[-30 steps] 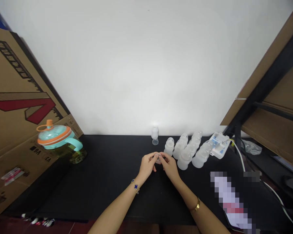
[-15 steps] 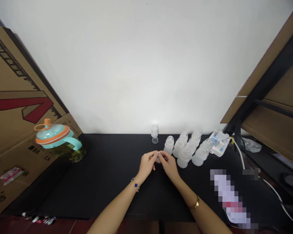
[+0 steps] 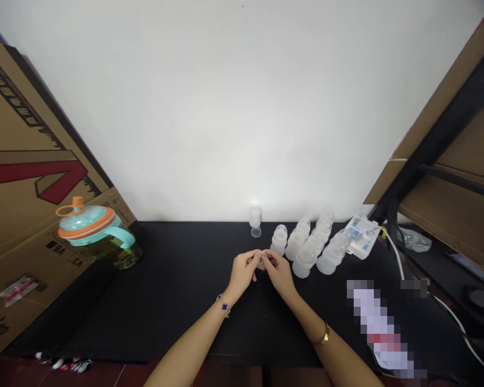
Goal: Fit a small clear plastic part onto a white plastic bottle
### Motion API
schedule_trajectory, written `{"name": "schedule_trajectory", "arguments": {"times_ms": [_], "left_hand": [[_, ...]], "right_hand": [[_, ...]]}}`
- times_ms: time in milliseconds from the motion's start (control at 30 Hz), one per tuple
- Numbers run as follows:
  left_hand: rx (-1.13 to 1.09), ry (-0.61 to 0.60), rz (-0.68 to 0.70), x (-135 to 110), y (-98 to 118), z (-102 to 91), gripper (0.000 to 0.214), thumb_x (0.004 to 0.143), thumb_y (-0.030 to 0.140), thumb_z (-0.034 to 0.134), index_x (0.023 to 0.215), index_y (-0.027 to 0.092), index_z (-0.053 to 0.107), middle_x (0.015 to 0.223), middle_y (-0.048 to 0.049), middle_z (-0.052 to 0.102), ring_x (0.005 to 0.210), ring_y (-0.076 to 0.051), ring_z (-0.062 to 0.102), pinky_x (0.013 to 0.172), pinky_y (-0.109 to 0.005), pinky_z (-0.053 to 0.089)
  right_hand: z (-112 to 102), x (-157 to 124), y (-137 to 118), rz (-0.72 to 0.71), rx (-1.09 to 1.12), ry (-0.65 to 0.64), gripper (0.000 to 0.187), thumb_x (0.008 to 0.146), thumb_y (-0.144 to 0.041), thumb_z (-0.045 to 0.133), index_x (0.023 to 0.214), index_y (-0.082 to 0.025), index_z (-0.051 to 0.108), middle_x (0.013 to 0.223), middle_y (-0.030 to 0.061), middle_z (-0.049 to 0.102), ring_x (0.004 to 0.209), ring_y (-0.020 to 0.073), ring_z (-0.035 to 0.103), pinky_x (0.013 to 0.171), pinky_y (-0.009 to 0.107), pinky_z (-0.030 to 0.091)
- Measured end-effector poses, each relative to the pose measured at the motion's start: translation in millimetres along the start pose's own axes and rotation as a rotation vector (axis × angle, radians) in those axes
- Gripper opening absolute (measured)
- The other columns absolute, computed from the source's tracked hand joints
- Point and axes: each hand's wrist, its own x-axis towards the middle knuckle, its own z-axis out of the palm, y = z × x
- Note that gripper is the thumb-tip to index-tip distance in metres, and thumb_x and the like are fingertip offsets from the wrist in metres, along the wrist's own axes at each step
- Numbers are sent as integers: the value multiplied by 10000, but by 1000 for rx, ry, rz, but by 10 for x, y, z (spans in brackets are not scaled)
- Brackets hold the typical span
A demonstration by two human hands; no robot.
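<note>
My left hand [image 3: 242,273] and my right hand [image 3: 280,274] meet over the middle of the black table [image 3: 177,301]. Both pinch one small clear plastic piece [image 3: 260,260] between their fingertips; most of it is hidden by the fingers. Just to the right stand several translucent white bottles [image 3: 312,244] in rows. One small clear bottle [image 3: 255,220] stands alone behind my hands, near the wall.
A jug with a teal and orange lid [image 3: 94,232] stands at the left, against a large cardboard box [image 3: 20,177]. A white and blue device [image 3: 361,236] with a cable lies at the back right. A dark shelf frame [image 3: 435,150] rises on the right.
The view has shifted slightly. My hands stay together on the small clear piece with only slight finger movement.
</note>
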Motion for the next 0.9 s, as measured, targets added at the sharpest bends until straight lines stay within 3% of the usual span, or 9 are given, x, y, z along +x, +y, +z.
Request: {"name": "schedule_trajectory", "arguments": {"times_ms": [900], "left_hand": [[23,13,10,-10,11,4,497,954,534,552,1116,127,787,749,-80,761,402,-91,566,411,-187,382]], "right_hand": [[-2,11,-7,-14,4,-6,371,907,-508,589,953,-181,758,675,38,686,545,172,584,427,239,404]]}}
